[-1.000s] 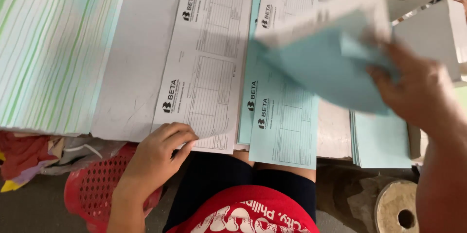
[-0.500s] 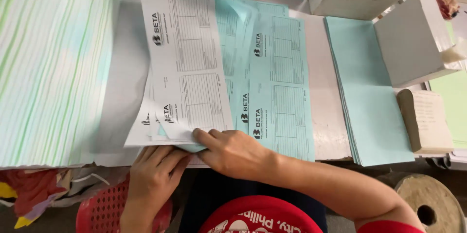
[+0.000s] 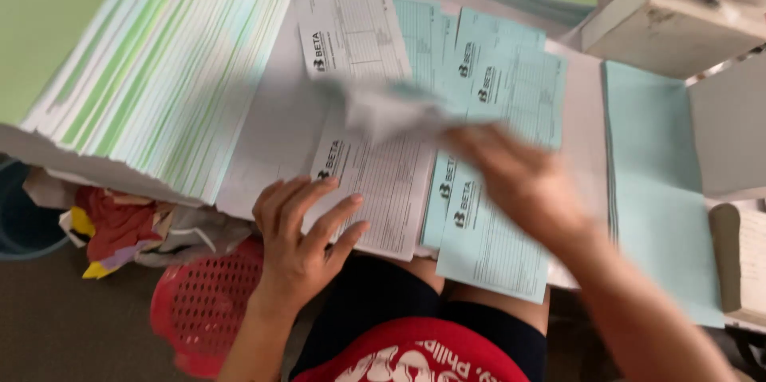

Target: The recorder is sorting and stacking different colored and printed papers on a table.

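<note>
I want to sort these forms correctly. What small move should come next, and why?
Probably lay the white sheet in the right hand onto the white forms. It hangs blurred just above them, while the left hand presses their near edge flat.

Right hand [image 3: 519, 178] smeared by motion, fingers indistinct, the white sheet [image 3: 383, 106] at its fingertips blurred beyond reading its grip, blue paper stack [image 3: 662, 190] partly hidden behind the forearm, striped paper pile [image 3: 159, 63] cut off at the left edge
</note>
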